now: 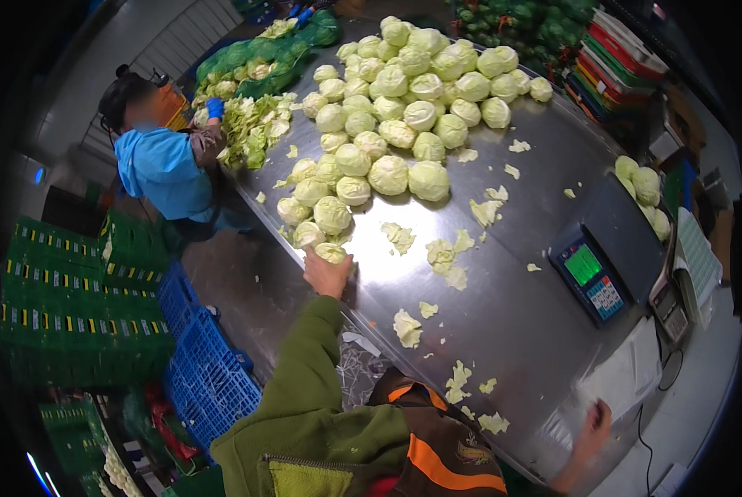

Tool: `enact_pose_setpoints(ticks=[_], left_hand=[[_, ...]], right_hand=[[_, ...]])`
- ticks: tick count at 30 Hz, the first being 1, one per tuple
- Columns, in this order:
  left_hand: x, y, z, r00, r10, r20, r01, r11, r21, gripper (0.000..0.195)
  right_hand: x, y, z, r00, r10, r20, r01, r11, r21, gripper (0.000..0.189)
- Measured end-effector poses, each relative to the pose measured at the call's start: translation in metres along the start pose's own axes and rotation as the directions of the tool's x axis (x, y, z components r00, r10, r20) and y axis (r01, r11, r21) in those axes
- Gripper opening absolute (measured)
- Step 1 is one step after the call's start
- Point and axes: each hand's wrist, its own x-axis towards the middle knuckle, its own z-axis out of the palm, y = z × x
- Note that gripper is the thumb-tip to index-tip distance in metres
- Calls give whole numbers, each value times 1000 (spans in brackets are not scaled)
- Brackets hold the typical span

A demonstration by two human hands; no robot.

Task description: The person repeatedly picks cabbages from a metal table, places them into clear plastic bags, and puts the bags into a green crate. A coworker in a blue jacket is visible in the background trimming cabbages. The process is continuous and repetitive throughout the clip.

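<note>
At the near end of the cabbage heap, my left hand (327,273) is wrapped around a pale green cabbage (330,253) at the table's edge. Many more trimmed cabbages (388,175) spread from there towards the far side of the steel table (507,323). My right hand (590,432), blurred, is at the lower right beside a stack of clear plastic bags (622,373). Whether its fingers hold a bag cannot be made out.
Loose cabbage leaves (442,256) lie across the tabletop. A digital scale (594,282) stands at the right, with cabbages (646,186) behind it. A co-worker in blue (163,171) handles leaves at the far left edge. Blue crates (212,373) and green crates (79,298) stand left.
</note>
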Motion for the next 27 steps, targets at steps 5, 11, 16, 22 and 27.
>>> enact_pose_setpoints(ticks=[5, 11, 16, 22, 27], left_hand=[[-33, 36, -26, 817, 210, 537, 265, 690, -674, 96], [-4, 47, -37, 850, 233, 473, 92, 818, -568, 72], [93, 44, -1, 886, 463, 23, -464, 884, 62, 95], [100, 56, 30, 892, 452, -3, -452, 892, 19, 94], [50, 60, 24, 867, 381, 322, -287, 908, -305, 92]], right_hand=[[26, -141, 185, 776, -107, 621, -200, 893, 403, 43], [-1, -198, 282, 338, -398, 853, -874, 204, 441, 72], [1, -157, 277, 249, -255, 934, -968, -46, 246, 60], [16, -147, 254, 394, -275, 877, -912, -231, 338, 65], [15, -123, 246, 470, -271, 840, -880, -69, 470, 63]])
